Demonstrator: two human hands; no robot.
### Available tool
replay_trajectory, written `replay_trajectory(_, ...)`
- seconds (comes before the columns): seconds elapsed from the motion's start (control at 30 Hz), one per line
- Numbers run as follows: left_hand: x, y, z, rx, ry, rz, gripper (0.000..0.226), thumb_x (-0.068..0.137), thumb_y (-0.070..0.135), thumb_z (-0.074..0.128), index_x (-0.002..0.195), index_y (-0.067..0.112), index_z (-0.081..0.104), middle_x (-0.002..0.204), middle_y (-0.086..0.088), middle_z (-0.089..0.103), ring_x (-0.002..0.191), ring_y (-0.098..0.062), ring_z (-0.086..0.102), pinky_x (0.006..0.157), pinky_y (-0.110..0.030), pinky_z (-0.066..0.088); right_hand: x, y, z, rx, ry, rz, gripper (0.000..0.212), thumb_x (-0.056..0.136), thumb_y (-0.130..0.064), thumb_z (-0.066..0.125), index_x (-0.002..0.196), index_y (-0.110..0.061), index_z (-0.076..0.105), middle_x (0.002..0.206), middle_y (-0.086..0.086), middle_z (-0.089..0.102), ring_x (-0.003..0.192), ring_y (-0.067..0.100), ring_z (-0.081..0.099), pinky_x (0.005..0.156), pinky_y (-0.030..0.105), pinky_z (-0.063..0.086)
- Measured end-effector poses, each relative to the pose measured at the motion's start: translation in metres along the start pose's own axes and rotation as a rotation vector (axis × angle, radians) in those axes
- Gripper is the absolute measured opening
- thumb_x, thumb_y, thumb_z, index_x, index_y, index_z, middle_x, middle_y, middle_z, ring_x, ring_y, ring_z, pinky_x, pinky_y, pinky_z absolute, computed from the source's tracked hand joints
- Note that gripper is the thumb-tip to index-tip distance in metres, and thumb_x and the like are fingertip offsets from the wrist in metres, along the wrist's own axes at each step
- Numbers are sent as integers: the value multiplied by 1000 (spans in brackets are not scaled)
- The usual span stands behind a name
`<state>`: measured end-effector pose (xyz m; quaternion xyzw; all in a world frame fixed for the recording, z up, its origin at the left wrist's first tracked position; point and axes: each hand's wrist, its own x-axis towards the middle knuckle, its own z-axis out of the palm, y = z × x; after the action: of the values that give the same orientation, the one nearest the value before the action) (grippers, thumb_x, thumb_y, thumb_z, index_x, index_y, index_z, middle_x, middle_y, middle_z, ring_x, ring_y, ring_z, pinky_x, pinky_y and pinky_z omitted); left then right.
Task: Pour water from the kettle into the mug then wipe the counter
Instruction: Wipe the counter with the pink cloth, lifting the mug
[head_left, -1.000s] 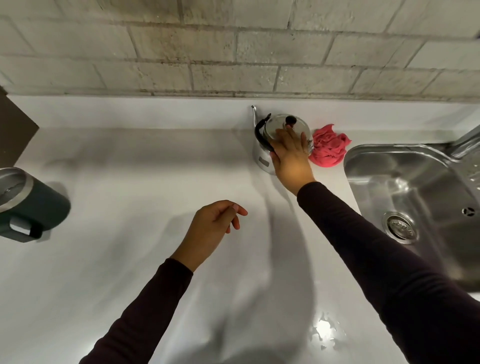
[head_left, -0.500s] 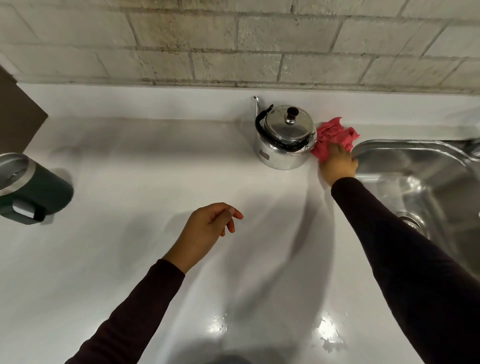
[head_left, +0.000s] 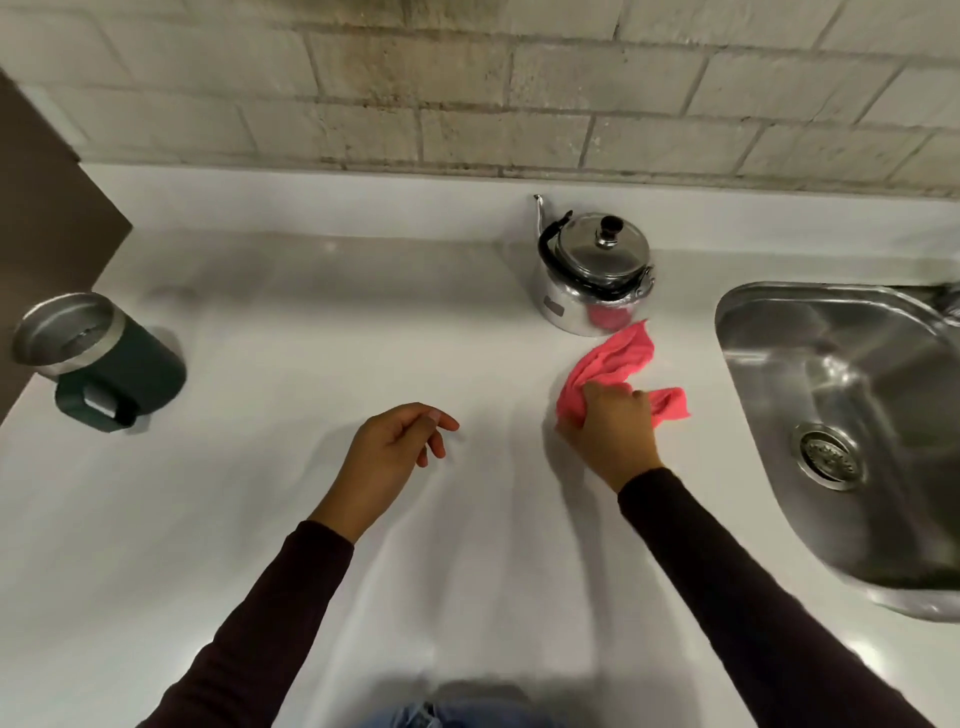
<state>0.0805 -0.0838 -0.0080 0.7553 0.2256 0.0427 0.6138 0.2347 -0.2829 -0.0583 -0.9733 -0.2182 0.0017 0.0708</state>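
Note:
A shiny steel kettle (head_left: 592, 275) with a black handle and lid knob stands upright at the back of the white counter (head_left: 311, 519). A dark green mug (head_left: 109, 379) with a steel rim sits at the far left. My right hand (head_left: 610, 434) grips a pink cloth (head_left: 618, 369) on the counter just in front of the kettle. My left hand (head_left: 389, 457) hovers over the middle of the counter, fingers loosely curled and apart, holding nothing.
A steel sink (head_left: 852, 431) with a round drain is set into the counter at the right. A pale brick wall (head_left: 467, 88) runs along the back. A dark panel (head_left: 47, 223) borders the counter at the left.
My right hand left the kettle lid, reached the pink cloth beside the kettle, took hold of it and drew it toward me onto the counter. The left hand barely moved.

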Motion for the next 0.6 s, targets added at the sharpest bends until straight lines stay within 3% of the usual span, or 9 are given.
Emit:
replay_trajectory(0.13,-12,-15,-38,-1,30,-20,35,95,20,45,75,31,72,60,10,64,53,-3,50,57,-10,42,-39,-67,4,188,-88,-89,28,76,-32,60,86,-6,61,88,17,67,87,34,58,81,40,44)
replay_trajectory(0.27,-22,-27,-90,12,122,-22,35,95,20,44,76,31,71,60,11,65,53,-1,51,56,-9,43,-53,-137,13,371,-190,-190,23,75,-23,60,89,-4,60,92,16,66,89,33,58,87,39,43)
replay_trajectory(0.47,-34,-46,-167,24,259,-15,33,96,19,43,79,24,71,63,4,63,52,0,51,55,-8,43,-41,-235,29,483,-319,-383,19,74,0,54,92,1,60,91,21,64,86,33,58,74,37,42)
replay_trajectory(0.6,-35,-57,-203,-5,319,-19,34,95,14,43,78,22,71,62,3,63,52,-1,51,53,-8,43,-25,-289,38,597,-396,-401,24,75,9,51,89,-9,57,88,11,59,78,17,47,71,30,37)
